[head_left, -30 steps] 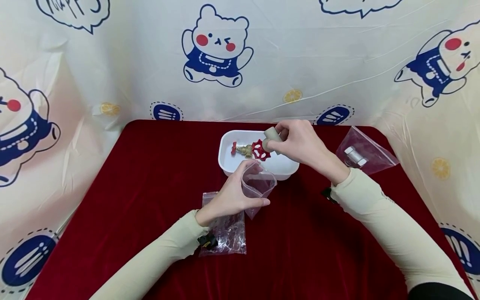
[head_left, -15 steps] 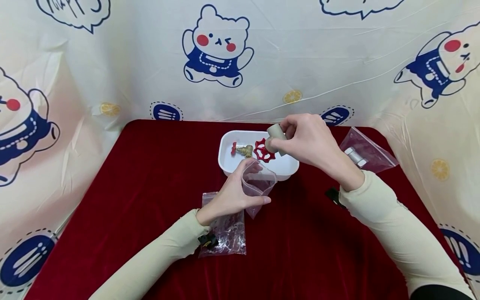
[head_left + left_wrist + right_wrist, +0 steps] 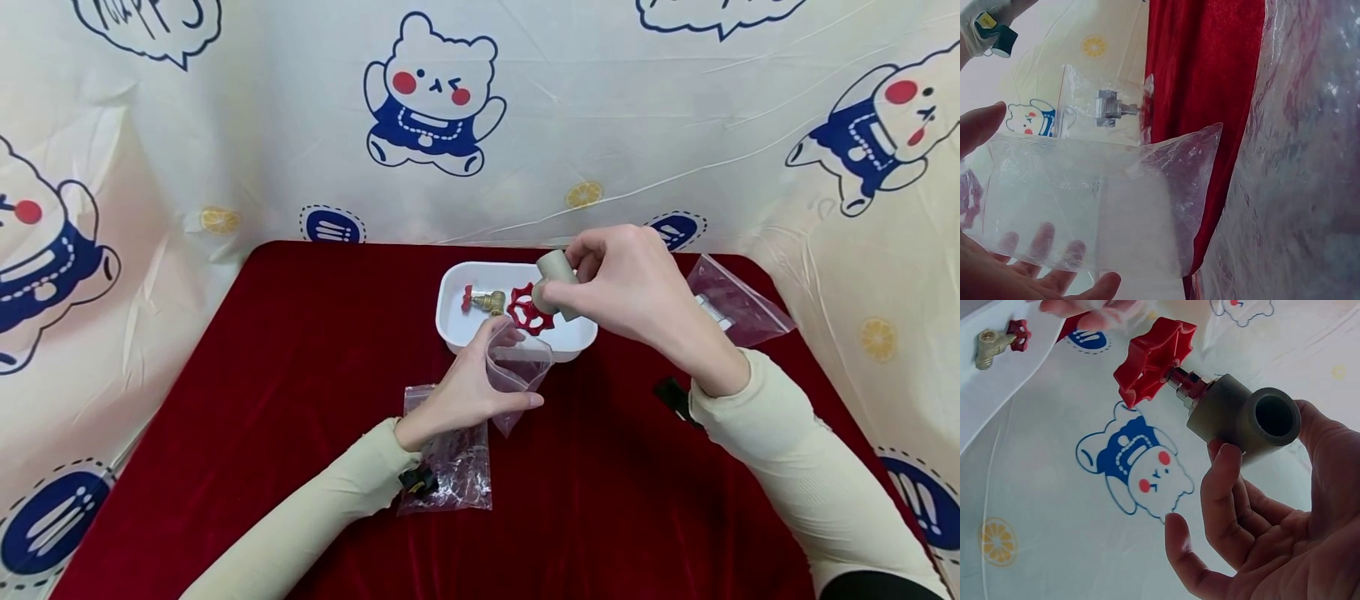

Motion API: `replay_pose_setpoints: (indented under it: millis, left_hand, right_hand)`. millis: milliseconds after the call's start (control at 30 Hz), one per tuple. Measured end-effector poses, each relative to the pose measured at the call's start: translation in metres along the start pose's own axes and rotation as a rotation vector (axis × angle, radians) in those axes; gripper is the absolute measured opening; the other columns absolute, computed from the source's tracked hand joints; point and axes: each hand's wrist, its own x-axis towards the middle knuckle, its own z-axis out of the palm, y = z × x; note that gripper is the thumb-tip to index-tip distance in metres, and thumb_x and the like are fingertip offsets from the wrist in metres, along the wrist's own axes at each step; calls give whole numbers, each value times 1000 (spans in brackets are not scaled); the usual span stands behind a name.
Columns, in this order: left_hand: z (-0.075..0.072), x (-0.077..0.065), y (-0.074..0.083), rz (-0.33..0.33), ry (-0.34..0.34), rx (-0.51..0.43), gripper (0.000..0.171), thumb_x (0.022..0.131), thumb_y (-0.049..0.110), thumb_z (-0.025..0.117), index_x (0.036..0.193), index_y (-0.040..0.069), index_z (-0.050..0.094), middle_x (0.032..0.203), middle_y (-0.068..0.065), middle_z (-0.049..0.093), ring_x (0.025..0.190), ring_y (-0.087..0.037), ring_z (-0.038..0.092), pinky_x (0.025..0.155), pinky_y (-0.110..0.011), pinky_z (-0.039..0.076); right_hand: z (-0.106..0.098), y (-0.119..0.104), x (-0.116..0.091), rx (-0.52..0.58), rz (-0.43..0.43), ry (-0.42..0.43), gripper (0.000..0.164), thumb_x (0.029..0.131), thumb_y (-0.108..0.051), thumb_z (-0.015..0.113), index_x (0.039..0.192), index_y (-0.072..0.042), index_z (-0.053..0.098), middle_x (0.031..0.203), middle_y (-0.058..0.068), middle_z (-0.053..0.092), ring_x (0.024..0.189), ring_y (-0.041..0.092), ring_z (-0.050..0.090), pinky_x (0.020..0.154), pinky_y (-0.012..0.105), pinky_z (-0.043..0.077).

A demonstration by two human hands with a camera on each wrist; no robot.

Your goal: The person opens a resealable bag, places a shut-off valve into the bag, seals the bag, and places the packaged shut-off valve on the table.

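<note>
My right hand [image 3: 637,287] grips a grey plastic valve [image 3: 1225,415] by its body, with the red handwheel [image 3: 1154,362] pointing down and left in the head view. The valve hangs over the white tray [image 3: 577,337]. In front of the tray, my left hand [image 3: 465,387] holds a clear zip bag [image 3: 519,375] by its mouth, thumb and fingers spreading it wide. The bag [image 3: 1085,194] appears see-through with nothing inside in the left wrist view. A small brass valve [image 3: 487,302] with a red handle lies in the tray.
Another clear bag [image 3: 457,479] lies flat beneath my left wrist. At the back right, a zip bag [image 3: 742,304] contains a silvery metal fitting [image 3: 1110,107], partly hidden by my right arm in the head view. A red cloth [image 3: 315,350] covers the table; a printed curtain [image 3: 300,125] surrounds it.
My right hand, with the grey valve, has shifted slightly right and toward me, and the handwheel has come down nearer the bag's mouth. My left hand and its bag stay almost still.
</note>
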Motion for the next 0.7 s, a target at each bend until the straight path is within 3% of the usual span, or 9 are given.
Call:
replay_pose_setpoints:
  millis: [267, 533, 700]
  left_hand:
    - [1, 0, 1, -49, 0, 3, 106, 76, 40, 93, 158, 17, 30, 154, -2, 45, 137, -15, 48, 115, -48, 39]
    - [2, 1, 0, -12, -9, -59, 99, 79, 32, 92, 156, 19, 32, 137, 3, 56, 121, -12, 59, 104, -39, 50]
    - [6, 2, 0, 22, 16, -44, 97, 77, 29, 94, 153, 18, 35, 132, 5, 59, 116, -10, 61, 101, -36, 51]
  right_hand:
    - [0, -9, -11, 30, -24, -88, 19, 78, -30, 82, 85, -12, 78, 69, -2, 67, 66, 18, 58, 58, 39, 47]
    - [9, -11, -15, -5, -41, -124, 19, 74, -32, 83, 77, -16, 74, 64, -6, 64, 61, 17, 56, 52, 38, 47]
    - [14, -12, -16, -28, -34, -163, 22, 75, -35, 82, 78, -16, 74, 63, -6, 64, 61, 17, 57, 52, 37, 48]
